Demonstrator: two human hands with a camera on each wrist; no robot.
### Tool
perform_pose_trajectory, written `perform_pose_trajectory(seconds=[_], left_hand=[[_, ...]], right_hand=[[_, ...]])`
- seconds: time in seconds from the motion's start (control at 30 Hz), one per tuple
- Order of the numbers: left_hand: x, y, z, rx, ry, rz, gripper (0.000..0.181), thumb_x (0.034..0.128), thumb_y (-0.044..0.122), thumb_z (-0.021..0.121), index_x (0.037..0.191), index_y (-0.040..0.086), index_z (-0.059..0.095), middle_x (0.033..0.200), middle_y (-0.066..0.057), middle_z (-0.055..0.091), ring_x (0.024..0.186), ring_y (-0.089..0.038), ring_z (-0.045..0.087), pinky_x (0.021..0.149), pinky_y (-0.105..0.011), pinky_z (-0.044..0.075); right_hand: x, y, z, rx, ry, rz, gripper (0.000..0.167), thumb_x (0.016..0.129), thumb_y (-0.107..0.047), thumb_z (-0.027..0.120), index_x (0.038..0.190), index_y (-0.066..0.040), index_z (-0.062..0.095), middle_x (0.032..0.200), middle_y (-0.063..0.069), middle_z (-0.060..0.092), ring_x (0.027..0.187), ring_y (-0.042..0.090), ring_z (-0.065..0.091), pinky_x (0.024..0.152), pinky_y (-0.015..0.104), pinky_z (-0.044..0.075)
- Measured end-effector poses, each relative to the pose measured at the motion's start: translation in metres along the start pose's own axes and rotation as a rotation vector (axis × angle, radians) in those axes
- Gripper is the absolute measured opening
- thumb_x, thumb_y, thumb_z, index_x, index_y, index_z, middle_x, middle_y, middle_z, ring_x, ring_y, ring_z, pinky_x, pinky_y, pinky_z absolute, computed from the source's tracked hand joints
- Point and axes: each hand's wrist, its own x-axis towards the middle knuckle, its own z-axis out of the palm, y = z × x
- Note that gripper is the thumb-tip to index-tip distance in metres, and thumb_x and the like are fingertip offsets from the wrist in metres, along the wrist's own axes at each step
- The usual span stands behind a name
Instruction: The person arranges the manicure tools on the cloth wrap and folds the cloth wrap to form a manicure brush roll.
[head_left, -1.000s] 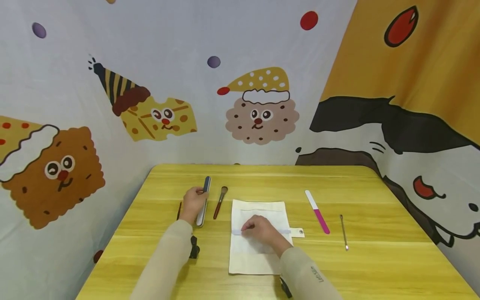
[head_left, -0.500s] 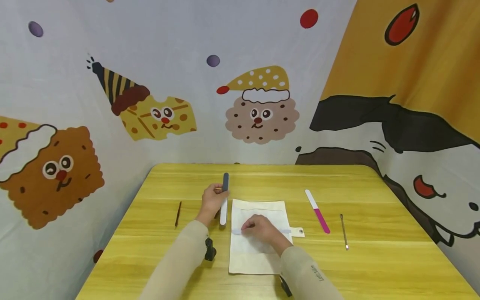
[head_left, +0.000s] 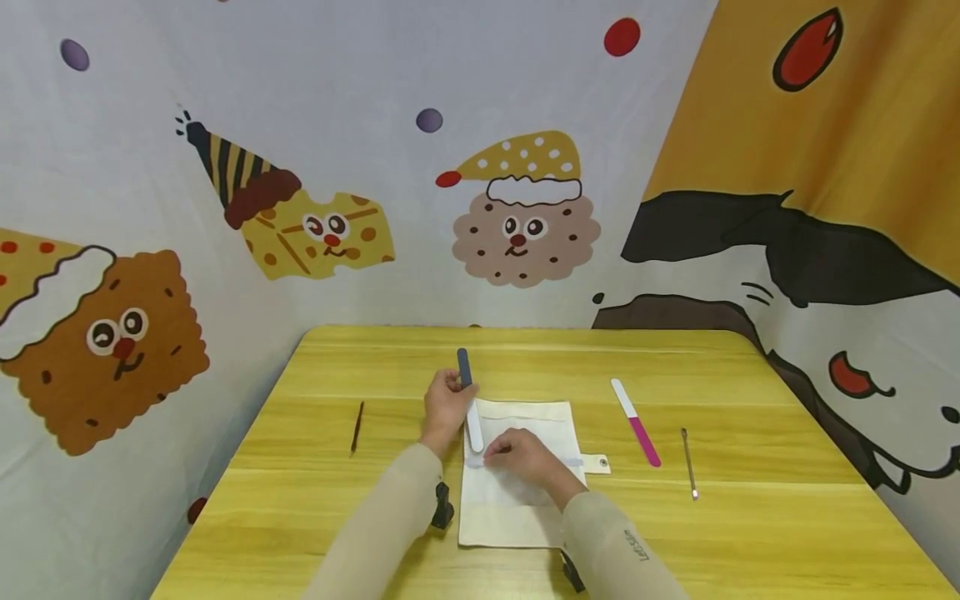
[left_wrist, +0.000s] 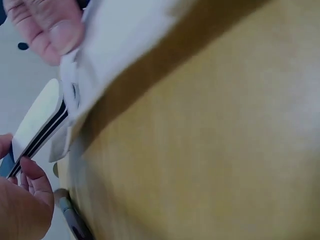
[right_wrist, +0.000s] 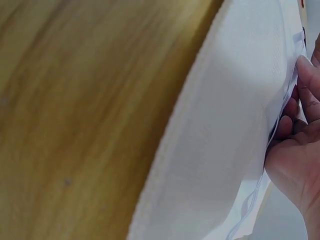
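My left hand (head_left: 447, 406) pinches a stack of nail files (head_left: 474, 425), dark at the far end and white at the near end. Their white end hangs over the left edge of the white cloth pouch (head_left: 510, 525), which lies spread on the table. In the left wrist view the files (left_wrist: 40, 112) show as layers, their tip touching or nearly touching the pouch's raised strip. My right hand (head_left: 525, 458) pinches that bluish strip at the middle of the pouch; in the right wrist view the fingers of the right hand (right_wrist: 300, 120) hold its edge.
On the wooden table (head_left: 300, 500), a thin dark stick (head_left: 357, 427) lies to the left. A pink and white file (head_left: 636, 421) and a metal rod (head_left: 689, 465) lie right of the pouch. A brush (left_wrist: 75, 220) shows in the left wrist view. A printed curtain hangs behind.
My left hand has carried the files rightward from the left side, past the brush, to the pouch's left edge. My right hand has stayed at the strip.
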Motion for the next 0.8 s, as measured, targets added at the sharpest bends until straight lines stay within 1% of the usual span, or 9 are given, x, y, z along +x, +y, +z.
perform_pose_trajectory(seconds=[0.13, 0.2, 0.37, 0.47, 0.5, 0.57, 0.6, 0.7, 0.8], left_hand=[[-0.003, -0.005, 0.001, 0.017, -0.009, 0.009, 0.041, 0.0846, 0.012, 0.078, 0.118, 0.0, 0.058, 0.095, -0.012, 0.062, 0.083, -0.023, 0.06, 0.074, -0.035, 0.052], [-0.004, -0.008, 0.001, 0.028, -0.018, 0.022, 0.041, 0.0837, 0.012, 0.079, 0.117, -0.001, 0.058, 0.094, -0.012, 0.063, 0.083, -0.024, 0.061, 0.074, -0.036, 0.053], [-0.01, -0.013, 0.0, 0.081, -0.077, 0.041, 0.04, 0.083, 0.011, 0.08, 0.115, -0.002, 0.059, 0.091, -0.012, 0.064, 0.081, -0.023, 0.061, 0.073, -0.035, 0.053], [-0.014, -0.016, -0.002, 0.096, -0.112, 0.036, 0.039, 0.0833, 0.011, 0.08, 0.114, -0.002, 0.059, 0.09, -0.011, 0.063, 0.079, -0.021, 0.06, 0.07, -0.033, 0.052], [-0.016, -0.017, -0.002, 0.099, -0.121, 0.031, 0.039, 0.0834, 0.01, 0.08, 0.114, -0.002, 0.059, 0.089, -0.01, 0.062, 0.078, -0.021, 0.06, 0.069, -0.032, 0.052], [-0.019, -0.018, -0.003, 0.106, -0.136, 0.025, 0.039, 0.0833, 0.01, 0.08, 0.114, -0.002, 0.058, 0.088, -0.01, 0.062, 0.077, -0.02, 0.059, 0.068, -0.031, 0.051], [-0.02, -0.019, -0.004, 0.109, -0.142, 0.02, 0.039, 0.0833, 0.009, 0.08, 0.114, -0.002, 0.059, 0.088, -0.01, 0.062, 0.077, -0.02, 0.058, 0.068, -0.03, 0.051], [-0.021, -0.019, -0.005, 0.115, -0.154, 0.01, 0.039, 0.0838, 0.009, 0.079, 0.115, -0.003, 0.059, 0.088, -0.01, 0.062, 0.077, -0.019, 0.058, 0.068, -0.03, 0.051], [-0.019, -0.019, -0.006, 0.094, -0.16, -0.004, 0.039, 0.0868, 0.009, 0.076, 0.119, -0.004, 0.058, 0.091, -0.013, 0.063, 0.078, -0.02, 0.059, 0.067, -0.029, 0.051]], right_hand=[[0.0, 0.0, 0.0, 0.023, -0.002, 0.008, 0.005, 0.09, -0.008, 0.071, 0.087, -0.007, 0.076, 0.084, -0.003, 0.065, 0.081, 0.011, 0.054, 0.077, 0.032, 0.047], [0.0, 0.001, -0.001, 0.035, -0.003, -0.001, 0.005, 0.089, -0.008, 0.071, 0.087, -0.006, 0.075, 0.083, -0.003, 0.065, 0.081, 0.011, 0.054, 0.076, 0.032, 0.047], [-0.003, 0.0, -0.003, 0.035, 0.003, -0.059, 0.006, 0.089, -0.006, 0.07, 0.086, -0.006, 0.075, 0.081, -0.005, 0.065, 0.079, 0.009, 0.054, 0.075, 0.031, 0.048], [-0.002, 0.001, -0.002, 0.027, 0.008, -0.045, 0.006, 0.089, -0.006, 0.07, 0.087, -0.006, 0.076, 0.082, -0.004, 0.066, 0.08, 0.009, 0.055, 0.076, 0.031, 0.047], [-0.001, 0.001, -0.002, 0.036, 0.007, -0.02, 0.005, 0.088, -0.006, 0.07, 0.087, -0.006, 0.076, 0.083, -0.003, 0.066, 0.081, 0.01, 0.055, 0.078, 0.032, 0.047], [0.0, 0.001, -0.002, 0.029, 0.013, -0.016, 0.005, 0.088, -0.006, 0.071, 0.088, -0.005, 0.076, 0.084, -0.001, 0.067, 0.082, 0.011, 0.056, 0.078, 0.032, 0.047], [0.0, 0.001, -0.001, 0.033, 0.015, -0.002, 0.005, 0.088, -0.006, 0.071, 0.088, -0.005, 0.076, 0.084, -0.001, 0.067, 0.082, 0.011, 0.056, 0.078, 0.032, 0.047], [-0.001, 0.0, -0.001, 0.039, 0.021, 0.013, 0.004, 0.088, -0.005, 0.071, 0.088, -0.005, 0.076, 0.084, -0.001, 0.066, 0.081, 0.011, 0.055, 0.078, 0.032, 0.047], [-0.001, -0.001, 0.001, 0.044, 0.019, 0.029, 0.004, 0.088, -0.005, 0.071, 0.088, -0.006, 0.076, 0.085, -0.002, 0.066, 0.082, 0.01, 0.055, 0.08, 0.033, 0.047]])
